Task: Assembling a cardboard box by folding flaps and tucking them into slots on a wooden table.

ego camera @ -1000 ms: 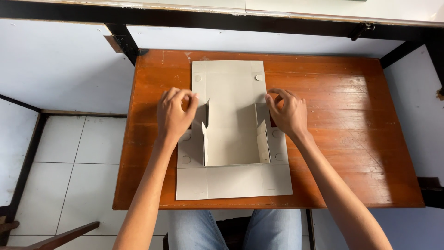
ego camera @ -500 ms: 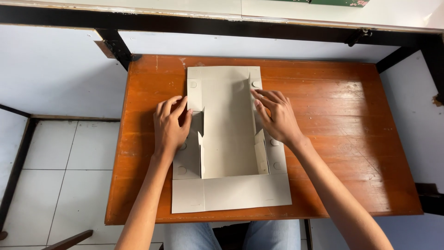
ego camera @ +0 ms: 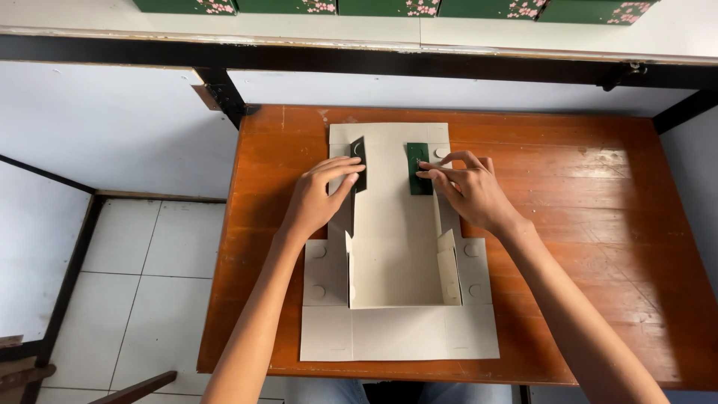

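A flat, pale grey cardboard box blank [ego camera: 396,269] lies unfolded in the middle of a reddish-brown wooden table [ego camera: 598,247]. The left hand [ego camera: 318,198] bends a dark green side flap [ego camera: 358,164] upward at the blank's far end, fingers pressing on it rather than gripping. Just right, the right hand [ego camera: 467,191] pinches the matching green flap [ego camera: 419,168] between fingers and thumb. To fold well, both flaps probably want creasing evenly along their scored lines, with the blank kept flat. Green floral boxes [ego camera: 389,6] line the shelf beyond.
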